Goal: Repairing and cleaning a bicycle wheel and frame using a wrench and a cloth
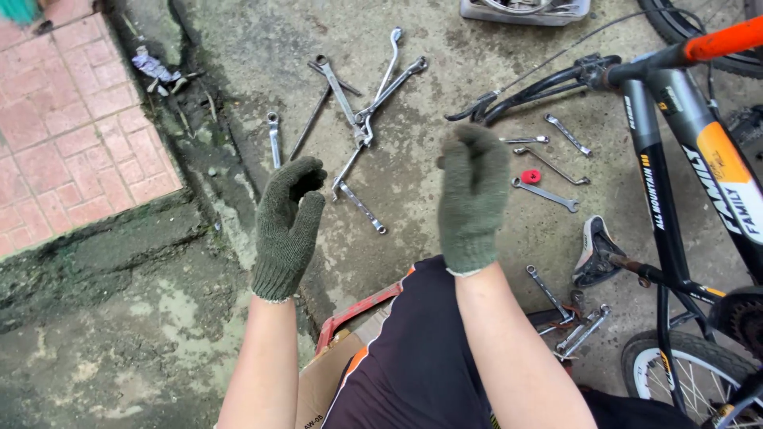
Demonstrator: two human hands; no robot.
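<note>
Both my hands wear dark green knit gloves and are raised in front of me above the concrete ground. My left hand (288,225) is held edge-on with fingers curled slightly forward, holding nothing. My right hand (473,193) is up with fingers bent loosely over, also holding nothing. Beyond them, several metal wrenches (359,119) lie scattered on the concrete. More wrenches (547,193) and a small red cap (531,176) lie to the right of my right hand. My knee in dark shorts (413,349) shows below.
An upturned black and orange bicycle (675,159) stands at the right, its saddle (592,250) on the ground and a wheel (683,373) low right. A grey tray (524,11) sits at the top. Red brick paving (71,127) lies left. A red frame with cardboard (342,349) is under my leg.
</note>
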